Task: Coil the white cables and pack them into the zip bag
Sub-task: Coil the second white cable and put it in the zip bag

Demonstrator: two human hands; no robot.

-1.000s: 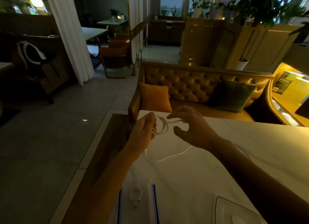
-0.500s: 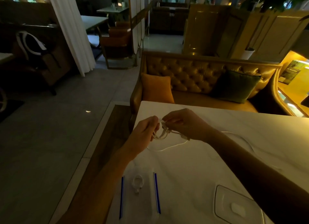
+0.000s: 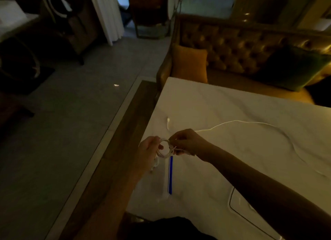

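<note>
Gripping cable [image 3: 164, 155] (left hand [image 3: 149, 150], right hand [image 3: 186, 143])

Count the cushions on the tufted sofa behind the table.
2. An orange cushion sits at the left end of the sofa; a dark green cushion sits further right. The sofa runs out of frame there, so more may be hidden.

The cable [image 3: 250, 122] is white on a pale, faintly veined table top [image 3: 223, 103]. The clear zip bag [image 3: 160, 185] has a bright blue strip [image 3: 170, 175]. The sofa [image 3: 232, 40] is golden brown and diamond-tufted, with an orange cushion [image 3: 189, 64] and a dark green cushion [image 3: 293, 69]. The floor [image 3: 80, 105] is grey and the curtain [image 3: 107, 12] white.
</note>
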